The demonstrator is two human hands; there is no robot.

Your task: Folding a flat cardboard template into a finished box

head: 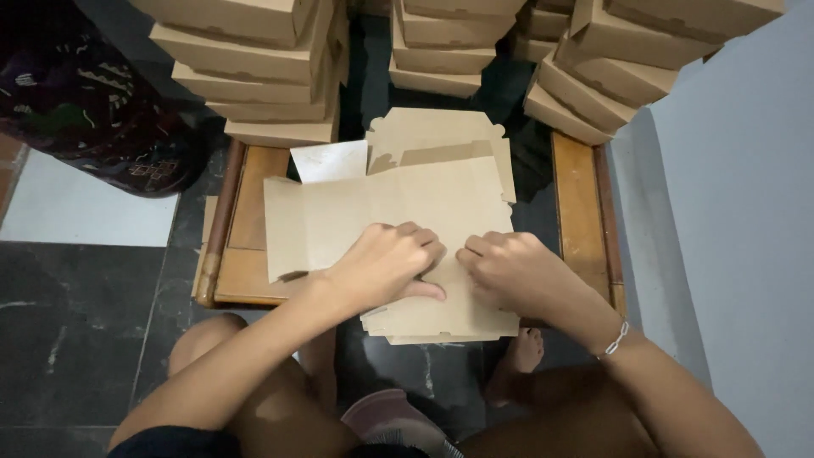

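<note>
Brown card is what I have under both hands: a flat, unfolded box blank (381,212) lying on top of a pile of blanks (441,322) on a low wooden table (581,212). I take the table as my landmark. The blank sits across its middle, its near edge hanging over the table's front edge toward my knees, and its tabbed flap pointing to the far side.

My left hand (386,263) presses on the blank near the table's front edge, fingers curled under, thumb stretched out toward the other hand; it pinches or pins the card rather than holding anything loose. My right hand (513,271) is just beside it, knuckles bent, fingertips tucked down onto the same sheet. The 2 hands almost touch. I cannot tell whether either has a fold of card between its fingers. A thin bracelet (615,339) is on my right wrist.

At the table's far left, a white sheet (331,161) shows from under the blank. Beyond the far edge stand 3 stacks of folded boxes: 1 at the far left (254,76), 1 behind the middle (437,51), 1 at the far right (610,68), leaning.

Left of the table, a dark patterned cloth (85,102) lies on the tile floor (76,322). Right of the table runs a pale wall (738,212). My bare knees and 1 foot (517,360) are below the table's front edge.
</note>
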